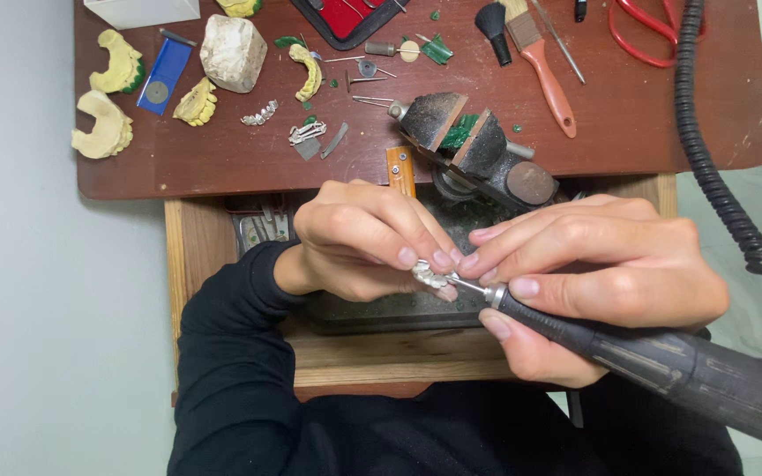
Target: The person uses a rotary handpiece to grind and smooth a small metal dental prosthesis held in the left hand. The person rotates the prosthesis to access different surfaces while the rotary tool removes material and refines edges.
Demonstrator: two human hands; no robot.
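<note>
Single head-worn view, looking steeply down from above the person's own lap onto the front edge of a reddish-brown workbench [222,167], which fills the upper half of the frame. Close range: left hand [363,240] and right hand [593,273] sit at frame centre, black sleeves at the bottom edge, grey wall along the left. No second view.

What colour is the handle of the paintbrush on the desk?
Salmon-orange; the paintbrush shows best in the head view.
</note>
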